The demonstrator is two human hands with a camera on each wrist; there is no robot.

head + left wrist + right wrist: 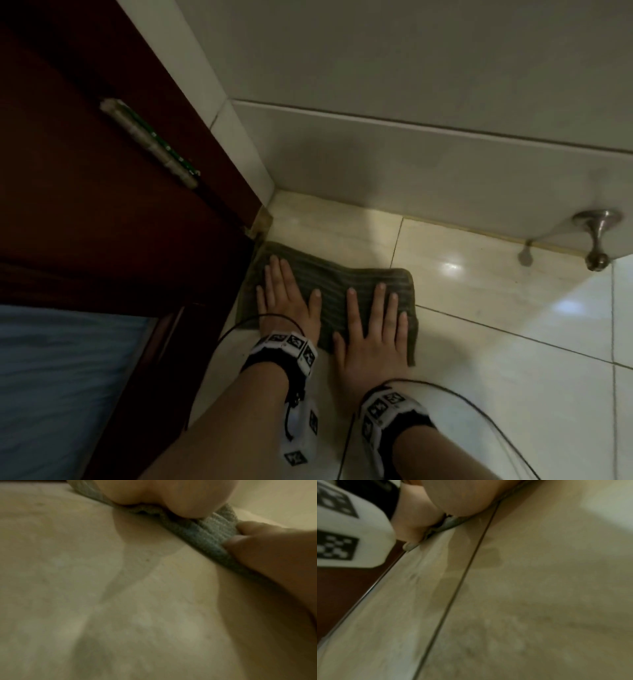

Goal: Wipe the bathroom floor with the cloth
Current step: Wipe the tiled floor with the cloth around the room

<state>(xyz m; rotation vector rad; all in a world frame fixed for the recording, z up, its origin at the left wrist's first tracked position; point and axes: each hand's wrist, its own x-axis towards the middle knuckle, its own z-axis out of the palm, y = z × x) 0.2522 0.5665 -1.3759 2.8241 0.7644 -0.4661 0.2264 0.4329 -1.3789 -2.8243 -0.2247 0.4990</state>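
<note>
A dark green ribbed cloth (334, 284) lies flat on the pale tiled bathroom floor (479, 359), close to the corner by the door frame. My left hand (286, 296) presses on its left part with straight fingers. My right hand (373, 329) lies flat on its right part, fingers spread. In the left wrist view the cloth (209, 534) shows as a grey-green strip under the heel of my left hand (163, 496), with my right hand's fingers (257, 534) on its edge. The right wrist view shows only a sliver of cloth (450, 522) under my palm.
A dark red wooden door and frame (120, 205) stands at the left, with a hinge (150, 140). Grey wall tiles (411, 164) close the far side. A metal door stopper (597, 236) juts from the wall at the right. Cables (486, 411) trail from both wrists.
</note>
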